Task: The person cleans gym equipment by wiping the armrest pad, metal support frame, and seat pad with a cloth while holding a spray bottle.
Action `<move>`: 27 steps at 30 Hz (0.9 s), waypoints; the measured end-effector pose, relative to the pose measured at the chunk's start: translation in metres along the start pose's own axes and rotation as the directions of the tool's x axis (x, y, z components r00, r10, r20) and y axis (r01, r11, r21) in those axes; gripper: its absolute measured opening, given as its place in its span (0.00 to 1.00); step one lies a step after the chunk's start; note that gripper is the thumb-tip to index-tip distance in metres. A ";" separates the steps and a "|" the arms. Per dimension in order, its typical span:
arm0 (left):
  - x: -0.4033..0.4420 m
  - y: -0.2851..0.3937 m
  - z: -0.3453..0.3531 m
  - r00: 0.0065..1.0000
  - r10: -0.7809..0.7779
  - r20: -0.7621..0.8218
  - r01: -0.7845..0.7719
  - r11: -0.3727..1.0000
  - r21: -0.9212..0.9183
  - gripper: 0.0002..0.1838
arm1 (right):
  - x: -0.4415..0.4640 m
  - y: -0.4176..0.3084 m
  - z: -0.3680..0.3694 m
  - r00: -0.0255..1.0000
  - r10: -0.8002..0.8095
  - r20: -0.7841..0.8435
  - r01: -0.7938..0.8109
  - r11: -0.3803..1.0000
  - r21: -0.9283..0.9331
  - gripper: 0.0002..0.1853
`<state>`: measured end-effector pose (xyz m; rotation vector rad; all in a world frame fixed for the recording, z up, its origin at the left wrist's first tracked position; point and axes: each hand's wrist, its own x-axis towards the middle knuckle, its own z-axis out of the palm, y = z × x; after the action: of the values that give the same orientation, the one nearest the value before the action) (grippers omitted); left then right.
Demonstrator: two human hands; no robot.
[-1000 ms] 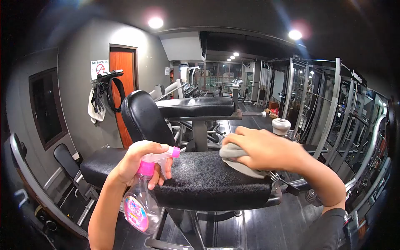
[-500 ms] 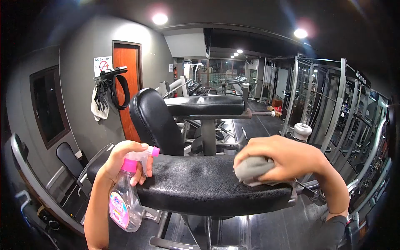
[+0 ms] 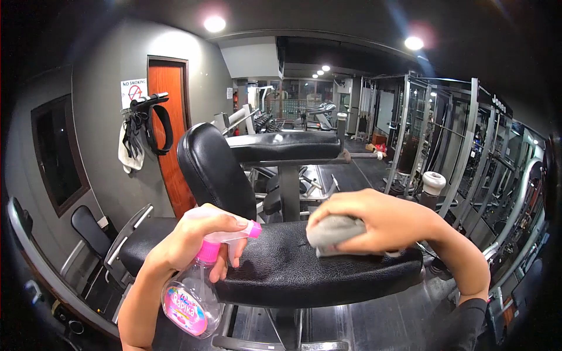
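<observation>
My left hand (image 3: 205, 234) is closed around the neck of a clear spray bottle (image 3: 196, 301) with a pink collar and nozzle and a pink label. The bottle tilts, its nozzle pointing right over the bench pad. My right hand (image 3: 374, 222) grips a bunched grey cloth (image 3: 335, 233), pressed onto the top of the black padded bench (image 3: 281, 257) toward its right end. The fingertips on the cloth's far side are partly hidden. Wrinkled black leather covers the pad beneath both hands.
Behind the pad stand an upright black backrest (image 3: 211, 164) and another padded bar (image 3: 284, 146). Cable machines with metal frames (image 3: 468, 134) line the right. At left are an orange door (image 3: 170, 117), a hanging belt (image 3: 159, 128) and a smaller black seat (image 3: 91, 227).
My left hand and the spray bottle have moved right over the pad. My right hand has slid the cloth left along the leather. The view has shifted slightly.
</observation>
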<state>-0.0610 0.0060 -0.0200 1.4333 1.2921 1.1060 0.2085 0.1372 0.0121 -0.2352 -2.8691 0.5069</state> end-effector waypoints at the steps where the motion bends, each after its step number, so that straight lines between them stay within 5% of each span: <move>1: -0.001 0.000 -0.001 1.000 -0.003 0.009 0.003 1.000 0.004 0.24 | -0.004 -0.007 -0.002 0.999 -0.034 0.029 0.034 0.999 -0.024 0.22; 6: -0.010 -0.011 -0.018 0.999 0.041 0.000 -0.041 0.996 -0.078 0.23 | 0.004 0.004 -0.005 0.998 0.068 0.011 -0.066 0.992 -0.111 0.23; 9: -0.016 -0.022 -0.033 0.998 0.061 -0.017 -0.062 0.990 -0.126 0.24 | 0.030 0.023 0.004 0.991 0.129 -0.042 -0.136 0.935 -0.327 0.22; 13: -0.024 -0.038 -0.055 0.993 0.076 -0.090 -0.092 0.976 -0.196 0.26 | 0.052 0.021 0.019 0.996 0.084 -0.011 -0.082 0.940 -0.332 0.22; 15: -0.023 -0.043 -0.062 0.990 0.130 -0.048 -0.138 0.958 -0.252 0.27 | 0.043 0.009 0.016 0.995 -0.099 -0.008 0.095 0.973 -0.211 0.21; 19: -0.021 -0.040 -0.064 0.992 0.124 -0.004 -0.122 0.968 -0.218 0.26 | 0.010 -0.029 0.006 0.980 -0.167 0.107 0.162 0.985 0.062 0.22; 23: -0.022 -0.042 -0.059 0.985 0.119 -0.125 -0.140 0.974 -0.178 0.30 | 0.019 -0.017 0.006 0.999 -0.031 0.024 0.031 0.999 -0.021 0.22; 27: -0.024 -0.043 -0.058 0.980 0.138 -0.141 -0.162 0.972 -0.171 0.29 | 0.061 0.014 0.022 0.999 -0.027 -0.039 0.013 0.944 -0.330 0.22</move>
<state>-0.1277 -0.0125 -0.0515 1.3582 1.1510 1.4008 0.1464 0.1547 -0.0019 -0.2657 -2.8950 0.0112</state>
